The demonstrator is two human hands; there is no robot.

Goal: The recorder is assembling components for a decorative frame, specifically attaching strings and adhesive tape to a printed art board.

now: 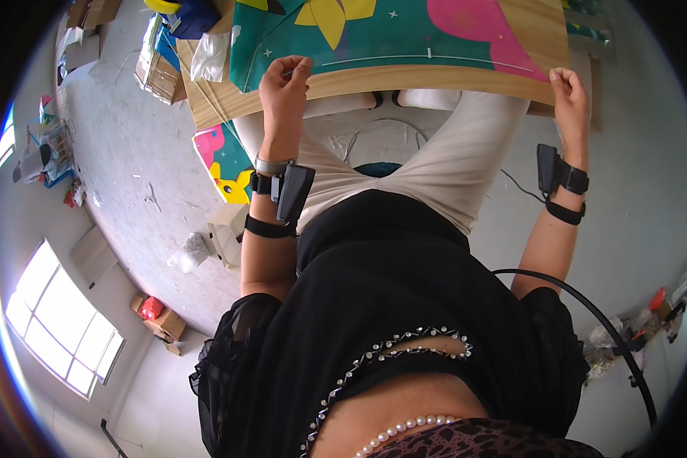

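Observation:
A teal printed sheet [389, 53] with yellow and pink cartoon shapes lies across the table in front of me. A thin white strip [374, 56] runs along its near edge, with a small white tab [429, 53] standing up from it. At the near left part of this sheet, my left hand [284, 90] is closed, thumb and fingers pinched on the edge. My right hand [570, 93] pinches at the pink right corner; the fingers cover exactly what is between them. Both wrists carry black strapped devices.
The wooden table [466, 82] ends just above my knees. Clear plastic [208, 57] and a blue-and-yellow item [187, 17] sit at its left. Below hangs another printed piece [225, 164]. A cardboard box [164, 324] stands on the floor; a black cable [588, 305] crosses at right.

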